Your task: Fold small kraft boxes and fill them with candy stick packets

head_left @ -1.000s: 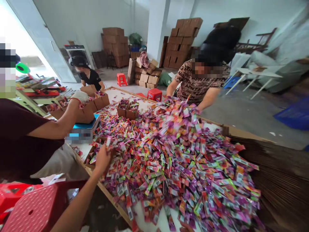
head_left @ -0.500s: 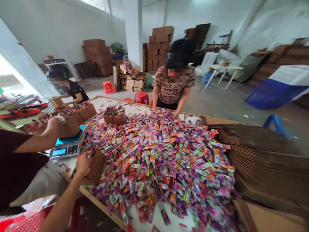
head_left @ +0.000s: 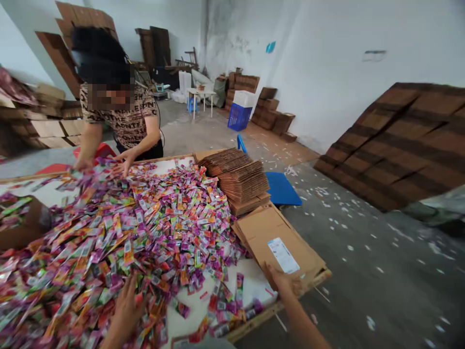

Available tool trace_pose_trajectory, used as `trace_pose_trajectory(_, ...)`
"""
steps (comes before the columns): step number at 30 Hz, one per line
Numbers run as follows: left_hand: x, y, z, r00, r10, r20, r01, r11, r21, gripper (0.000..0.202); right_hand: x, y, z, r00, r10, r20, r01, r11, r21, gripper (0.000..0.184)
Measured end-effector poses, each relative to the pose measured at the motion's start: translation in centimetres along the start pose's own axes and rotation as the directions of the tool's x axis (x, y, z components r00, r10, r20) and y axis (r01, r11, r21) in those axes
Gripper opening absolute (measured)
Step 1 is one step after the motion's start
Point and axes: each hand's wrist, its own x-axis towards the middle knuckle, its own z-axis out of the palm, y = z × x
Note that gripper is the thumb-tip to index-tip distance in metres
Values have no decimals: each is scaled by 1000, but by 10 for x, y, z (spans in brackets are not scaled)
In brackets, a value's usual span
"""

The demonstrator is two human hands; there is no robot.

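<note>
My left hand (head_left: pixel 128 306) lies palm down on a broad heap of small, brightly coloured sachets (head_left: pixel 156 228), its fingers apart and holding nothing. To the right, my right hand (head_left: pixel 285 282) grips the near corner of a flattened cardboard carton (head_left: pixel 254 228) that bears a white label (head_left: pixel 283 255). Its fingers are partly hidden against the cardboard. Across the table, a co-worker's two hands (head_left: pixel 121 162) are in the far side of the heap, blurred by motion.
A stack of folded cardboard (head_left: pixel 240 174) stands behind the labelled carton. An open box of sachets (head_left: pixel 23 228) sits at the left. Past the table's wooden edge (head_left: pixel 250 325) are a blue stool (head_left: pixel 281 189), floor scraps and stacked cartons (head_left: pixel 395 140).
The view has swung right. The scale and the people at the left have left the picture. Both my hands now show, one on the sachets and one at the cardboard.
</note>
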Motion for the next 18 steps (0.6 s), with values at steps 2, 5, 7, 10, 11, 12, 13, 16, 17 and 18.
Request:
trace_pose_trajectory(2,-3,17,15,998,25,58,-21,998,-63,76,-17,2,16,994,70,-88,-74,996,-47,102)
trace_pose_trajectory(5,-6,28,21,994,24,103,-11,992,-125,72,-33,6,22,995,-27,-92,6,976,-219,83)
trace_pose_trajectory(7,-6,23,19,992,-5,129,23,991,-135,67,-32,14,14,996,-86,15,87,952,-294,71)
trace_pose_trajectory(10,-7,7,14,980,-48,191,75,988,-134,62,-20,31,-5,981,-137,137,171,944,-284,63)
trace_pose_trajectory(11,-9,2,13,977,-58,205,88,987,-136,61,-16,37,-11,974,-168,154,204,943,-264,59)
trace_pose_trajectory(12,-10,-2,13,975,-62,213,94,986,-141,60,-12,42,-19,967,-205,150,237,940,-244,54)
trace_pose_trajectory(13,-13,-5,14,976,-65,209,97,985,-146,59,-9,46,-27,959,-255,120,277,935,-222,49)
trace_pose_trajectory(16,-18,-3,17,976,-76,205,109,982,-155,54,5,46,-66,890,-440,-120,407,885,-226,40)
trace_pose_trajectory(17,-19,2,17,975,-82,206,117,980,-163,52,11,40,-85,843,-488,-227,431,864,-259,41)
trace_pose_trajectory(18,-18,9,17,974,-88,208,125,977,-173,51,17,31,-106,780,-525,-340,440,847,-298,43)
